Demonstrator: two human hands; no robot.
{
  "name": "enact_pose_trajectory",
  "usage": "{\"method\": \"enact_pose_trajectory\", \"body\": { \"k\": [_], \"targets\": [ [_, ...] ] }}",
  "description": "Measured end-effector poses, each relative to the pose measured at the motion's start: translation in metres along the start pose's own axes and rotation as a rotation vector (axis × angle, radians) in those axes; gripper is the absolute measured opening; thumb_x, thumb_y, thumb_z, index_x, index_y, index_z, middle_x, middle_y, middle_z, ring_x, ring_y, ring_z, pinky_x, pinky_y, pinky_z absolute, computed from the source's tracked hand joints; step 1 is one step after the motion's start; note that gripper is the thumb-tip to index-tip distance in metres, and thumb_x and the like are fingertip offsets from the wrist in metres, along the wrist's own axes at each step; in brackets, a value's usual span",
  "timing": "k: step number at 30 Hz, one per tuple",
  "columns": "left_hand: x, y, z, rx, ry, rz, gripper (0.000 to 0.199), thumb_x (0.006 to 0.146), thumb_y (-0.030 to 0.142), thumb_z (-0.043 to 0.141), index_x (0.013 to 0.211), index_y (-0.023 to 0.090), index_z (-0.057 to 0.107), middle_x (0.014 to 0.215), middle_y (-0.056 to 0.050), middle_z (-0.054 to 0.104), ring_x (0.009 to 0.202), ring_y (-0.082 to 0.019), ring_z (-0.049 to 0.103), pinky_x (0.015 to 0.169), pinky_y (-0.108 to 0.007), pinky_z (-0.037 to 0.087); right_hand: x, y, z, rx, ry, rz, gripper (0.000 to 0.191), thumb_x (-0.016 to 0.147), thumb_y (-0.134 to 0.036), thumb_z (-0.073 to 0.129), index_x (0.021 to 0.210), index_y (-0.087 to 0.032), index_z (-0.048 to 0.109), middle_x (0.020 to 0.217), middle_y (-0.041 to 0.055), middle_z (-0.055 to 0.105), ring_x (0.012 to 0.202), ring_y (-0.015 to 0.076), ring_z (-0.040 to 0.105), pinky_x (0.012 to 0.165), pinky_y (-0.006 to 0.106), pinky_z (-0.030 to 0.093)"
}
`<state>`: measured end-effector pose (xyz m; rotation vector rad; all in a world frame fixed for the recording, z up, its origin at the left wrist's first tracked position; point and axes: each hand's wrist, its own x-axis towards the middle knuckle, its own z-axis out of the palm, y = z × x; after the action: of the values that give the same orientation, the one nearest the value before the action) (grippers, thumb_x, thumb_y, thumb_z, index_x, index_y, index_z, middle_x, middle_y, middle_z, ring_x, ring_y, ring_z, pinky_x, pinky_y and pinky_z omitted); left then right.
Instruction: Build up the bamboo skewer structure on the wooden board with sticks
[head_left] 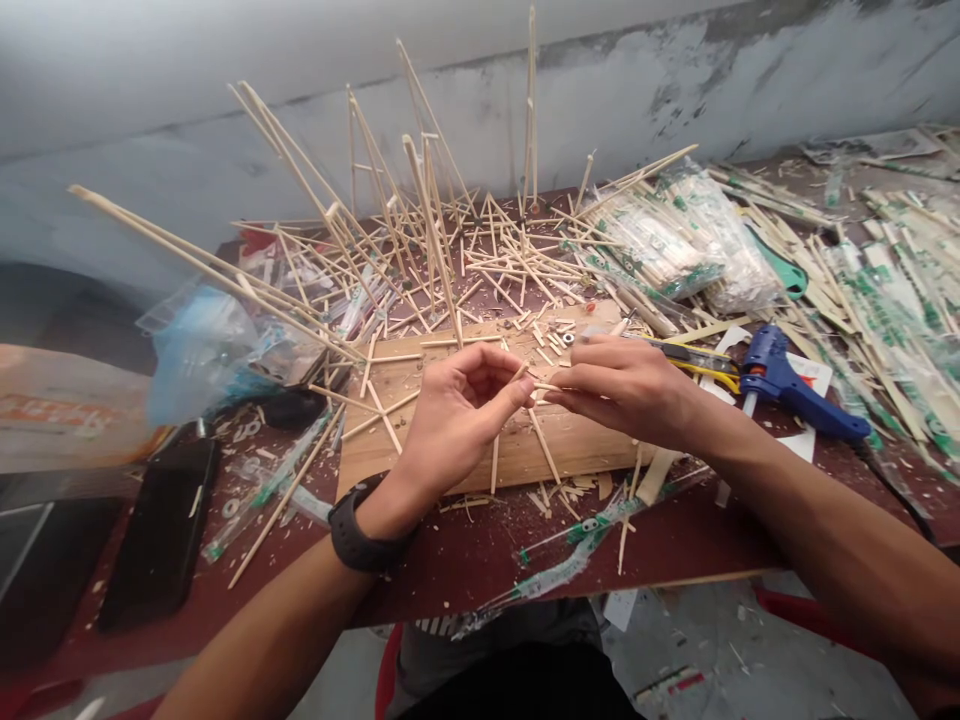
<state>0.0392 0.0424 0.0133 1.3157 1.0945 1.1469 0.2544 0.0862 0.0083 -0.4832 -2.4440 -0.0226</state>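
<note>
Over a wooden board (pixel 442 370), my left hand (pixel 469 405) pinches a thin wooden stick (pixel 521 373) between thumb and fingertips. My right hand (pixel 626 385) is closed close beside it, its fingertips on a short pale stick (pixel 546 387) whose end reaches toward the left thumb. Whether the two sticks touch is hidden by the fingers. Below the hands, cut sticks (pixel 544 445) lie on the board and stick out past its front edge. Just behind the right hand is a yellow-and-black cutter (pixel 694 360), partly covered by the hand.
Tall stick frames (pixel 435 225) stand behind the board, among piles of loose sticks. A blue glue gun (pixel 799 385) lies at the right, near plastic-wrapped stick bundles (pixel 660 235). On the left are a black phone (pixel 159 530) and a plastic bag (pixel 75 410). Wrappers (pixel 570 560) litter the front edge.
</note>
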Motion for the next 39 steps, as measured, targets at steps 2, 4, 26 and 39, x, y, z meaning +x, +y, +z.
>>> {"method": "enact_pose_trajectory", "body": {
  "k": [2, 4, 26, 39],
  "targets": [
    [0.001, 0.000, 0.000, -0.010, -0.019, -0.009, 0.010, 0.085, 0.014, 0.080, 0.087, 0.016, 0.070, 0.076, 0.001, 0.076, 0.069, -0.010, 0.075, 0.069, -0.019, 0.062, 0.000, 0.001, 0.000, -0.017, -0.001, -0.002, 0.028, 0.107, -0.024, 0.058, 0.081, -0.016, 0.067, 0.067, -0.0017, 0.054, 0.061, 0.0113, 0.044, 0.061, 0.026, 0.036],
    [0.001, -0.001, 0.000, -0.017, -0.033, -0.012, 0.009, 0.085, 0.014, 0.079, 0.087, 0.016, 0.070, 0.076, 0.000, 0.077, 0.069, -0.010, 0.076, 0.070, -0.019, 0.063, 0.000, 0.002, 0.001, -0.036, -0.001, -0.008, 0.030, 0.107, -0.023, 0.057, 0.080, -0.016, 0.068, 0.066, -0.0016, 0.054, 0.061, 0.0114, 0.044, 0.061, 0.027, 0.036],
    [0.004, -0.005, -0.006, 0.078, -0.013, 0.030, 0.013, 0.080, 0.020, 0.084, 0.083, 0.018, 0.072, 0.077, 0.000, 0.075, 0.069, -0.009, 0.070, 0.067, -0.019, 0.058, -0.002, 0.005, 0.001, 0.138, 0.068, 0.079, 0.019, 0.102, -0.023, 0.067, 0.085, -0.016, 0.065, 0.067, -0.0036, 0.055, 0.060, 0.0092, 0.045, 0.058, 0.024, 0.035],
    [0.004, 0.020, -0.026, 0.595, 0.115, 0.344, 0.029, 0.097, 0.018, 0.069, 0.126, 0.019, 0.065, 0.098, -0.003, 0.081, 0.088, -0.017, 0.078, 0.084, -0.031, 0.061, -0.003, 0.008, -0.003, 0.052, -0.046, 0.133, 0.016, 0.104, -0.016, 0.059, 0.090, -0.016, 0.067, 0.078, 0.0028, 0.069, 0.069, 0.0134, 0.055, 0.069, 0.029, 0.042]
  ]
}}
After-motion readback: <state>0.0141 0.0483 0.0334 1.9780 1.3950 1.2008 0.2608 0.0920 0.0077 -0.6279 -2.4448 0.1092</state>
